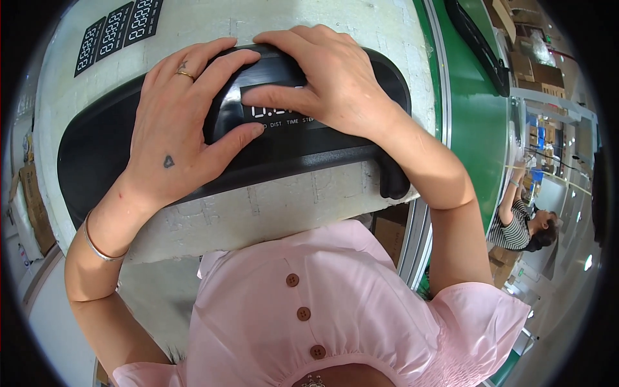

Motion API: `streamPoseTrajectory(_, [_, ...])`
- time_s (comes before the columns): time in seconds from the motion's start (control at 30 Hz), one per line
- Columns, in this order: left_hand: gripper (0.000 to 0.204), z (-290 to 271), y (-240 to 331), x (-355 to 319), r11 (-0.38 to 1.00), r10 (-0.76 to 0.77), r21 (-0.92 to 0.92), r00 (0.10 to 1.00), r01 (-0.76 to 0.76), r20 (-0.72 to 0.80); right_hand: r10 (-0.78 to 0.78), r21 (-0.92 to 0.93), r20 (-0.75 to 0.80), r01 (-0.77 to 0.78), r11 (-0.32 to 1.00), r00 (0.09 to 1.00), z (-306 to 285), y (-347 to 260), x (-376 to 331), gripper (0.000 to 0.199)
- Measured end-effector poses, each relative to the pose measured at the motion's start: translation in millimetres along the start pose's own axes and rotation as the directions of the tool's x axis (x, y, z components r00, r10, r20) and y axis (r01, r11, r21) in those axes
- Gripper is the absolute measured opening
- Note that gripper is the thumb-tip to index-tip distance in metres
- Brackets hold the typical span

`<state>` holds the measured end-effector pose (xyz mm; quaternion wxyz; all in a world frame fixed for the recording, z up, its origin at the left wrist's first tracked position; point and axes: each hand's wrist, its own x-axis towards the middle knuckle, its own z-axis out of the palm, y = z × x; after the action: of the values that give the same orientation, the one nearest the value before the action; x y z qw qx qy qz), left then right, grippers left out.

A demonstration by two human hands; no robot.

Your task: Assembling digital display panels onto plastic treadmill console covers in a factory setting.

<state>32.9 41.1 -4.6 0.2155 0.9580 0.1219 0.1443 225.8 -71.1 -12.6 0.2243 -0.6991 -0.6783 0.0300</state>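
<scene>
A long black plastic console [93,151] with rounded ends lies in front of me, with a curved handle-like end [394,179] at its near right. In its middle is a dark display panel [284,121] with white printed characters, partly hidden by my right thumb. My left hand [171,126] rests on the console left of the panel, fingers spread and thumb reaching to the panel's lower left corner. Over the panel's right side lies my right hand [338,80], its thumb stretched across the panel and its fingertips at the console's far edge. Neither hand grasps anything.
Under the console is a worn white foam block [277,200]. Several black display labels [116,33] lie at its far left. To the right are a metal rail [443,97], a green surface [474,135] and another black part [477,45]. A person in a striped shirt [514,229] is farther right.
</scene>
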Motion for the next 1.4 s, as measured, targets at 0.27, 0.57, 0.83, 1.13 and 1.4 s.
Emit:
streamPoseTrajectory(0.27, [0.062, 1.9, -1.8, -2.2, 1.0, 0.03, -0.003, 0.999, -0.03, -0.03, 0.015, 0.1, 0.048, -0.02, 0.995, 0.999, -2.9, 14.6, 3.9, 0.05])
streamPoseTrajectory(0.57, [0.048, 3.8, -5.5, -6.6, 0.998, 0.046, 0.046, 0.999, -0.045, -0.019, -0.088, -0.02, 0.135, 0.091, 0.996, 0.987, -13.9, -4.8, -19.5, 0.093])
streamPoseTrajectory(0.83, [0.045, -0.6, -3.6, 2.7, 0.995, 0.1, 0.011, 0.99, -0.099, -0.097, -0.046, 0.046, 0.285, 0.035, 0.998, 0.957, -1.1, -6.4, 37.1, 0.076])
streamPoseTrajectory(1.13, [0.056, -48.9, 36.5, -10.0, 0.976, 0.214, -0.034, 0.977, -0.214, 0.009, -0.15, 0.401, 0.627, -0.151, 0.904, 0.764, -34.6, -3.7, 76.1, 0.07])
streamPoseTrajectory(1.4, [0.031, -80.6, 69.1, 40.9, 0.763, 0.64, 0.001, 0.754, -0.647, -0.148, 0.345, 0.15, 0.095, -0.356, 0.922, 0.934, -259.8, 2.8, -51.8, 0.047])
